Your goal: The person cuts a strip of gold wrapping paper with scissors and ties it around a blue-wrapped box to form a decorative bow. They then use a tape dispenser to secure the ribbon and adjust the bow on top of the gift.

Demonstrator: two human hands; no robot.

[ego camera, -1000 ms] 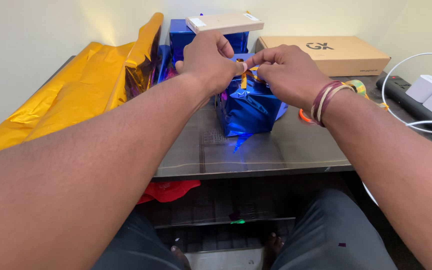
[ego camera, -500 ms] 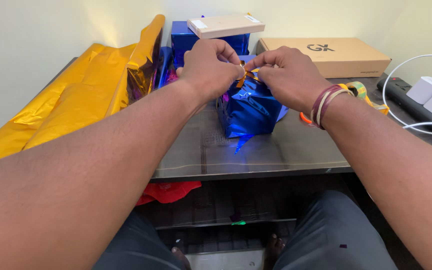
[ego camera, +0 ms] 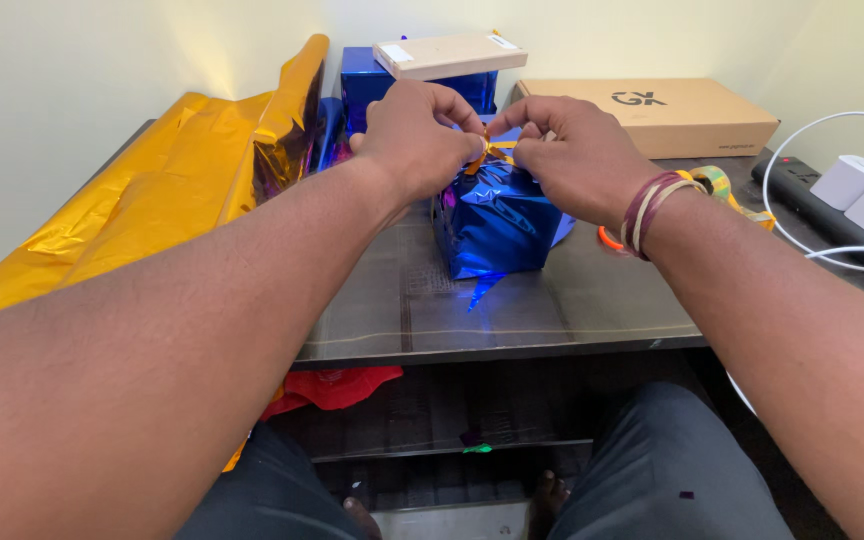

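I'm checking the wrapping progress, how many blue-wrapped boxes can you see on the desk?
2. One blue box sits mid-desk under both hands, which pinch a gold ribbon on top. Another blue box stands at the back by the wall, under a tan box. More may be hidden.

Toward me from my grip, the desk [ego camera: 552,300] lay bare, an open path. Left of it, gold foil sheets [ego camera: 152,200] crowded close. Behind it stood a blue box [ego camera: 367,75]; a cardboard box [ego camera: 652,110] and white cable [ego camera: 832,250] hemmed the right.
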